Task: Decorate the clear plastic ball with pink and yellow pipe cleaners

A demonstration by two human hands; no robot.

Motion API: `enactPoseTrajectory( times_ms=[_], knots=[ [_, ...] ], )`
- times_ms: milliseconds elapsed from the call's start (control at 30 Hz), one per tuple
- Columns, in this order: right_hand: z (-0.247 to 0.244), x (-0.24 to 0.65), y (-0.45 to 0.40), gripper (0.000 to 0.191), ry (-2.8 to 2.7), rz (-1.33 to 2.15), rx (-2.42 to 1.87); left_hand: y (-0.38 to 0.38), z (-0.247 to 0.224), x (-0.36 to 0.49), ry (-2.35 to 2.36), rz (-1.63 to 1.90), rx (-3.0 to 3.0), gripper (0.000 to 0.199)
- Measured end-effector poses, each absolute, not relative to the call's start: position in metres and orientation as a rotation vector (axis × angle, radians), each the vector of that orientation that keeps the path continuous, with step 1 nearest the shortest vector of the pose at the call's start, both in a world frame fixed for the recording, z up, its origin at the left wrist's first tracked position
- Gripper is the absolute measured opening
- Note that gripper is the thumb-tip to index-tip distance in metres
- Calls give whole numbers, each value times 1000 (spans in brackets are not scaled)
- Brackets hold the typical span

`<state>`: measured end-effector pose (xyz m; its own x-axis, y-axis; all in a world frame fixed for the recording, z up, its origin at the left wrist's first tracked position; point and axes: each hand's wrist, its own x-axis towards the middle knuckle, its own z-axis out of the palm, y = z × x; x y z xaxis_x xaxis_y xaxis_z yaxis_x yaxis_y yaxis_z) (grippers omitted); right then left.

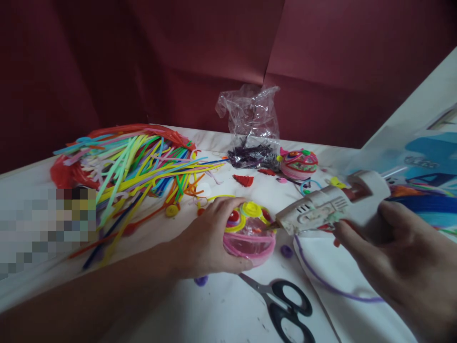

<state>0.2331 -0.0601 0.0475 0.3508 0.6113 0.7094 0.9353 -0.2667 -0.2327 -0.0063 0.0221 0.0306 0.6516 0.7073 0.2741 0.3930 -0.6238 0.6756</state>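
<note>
My left hand (210, 238) is wrapped round a clear ball (252, 242) trimmed with pink bands, yellow coils and red spots. From the right, my right hand (396, 257) grips a white glue gun (317, 207), its nozzle touching or very close to the ball's upper right side. Black-handled scissors (285, 305) lie just below the ball, their blades partly under it. A small purple coil (286, 251) rests right of the ball, and another purple piece (201, 280) sits below my left wrist.
A heap of colourful pipe cleaners (139, 162) fills the left. Behind are a clear bag of dark strands (255, 128), a red piece (243, 180) and a second decorated ball (299, 164). A purple strand (332, 286) curves at lower right.
</note>
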Motion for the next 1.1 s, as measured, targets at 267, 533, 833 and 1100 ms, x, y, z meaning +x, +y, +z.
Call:
enactPoseTrajectory(
  times_ms=[267, 533, 833, 1100],
  knots=[
    [51, 229, -60, 35, -1383, -672, -1908, 21, 31, -5, 832, 683, 2324, 83],
    [48, 234, -60, 34, -1435, -737, -1864, 22, 28, -5, 852, 722, 2337, 84],
    [48, 236, -58, 33, -1466, -826, -1864, 22, 27, -5, 840, 729, 2340, 83],
    [49, 234, -59, 35, -1459, -807, -1881, 23, 28, -5, 827, 725, 2354, 84]
  ],
)
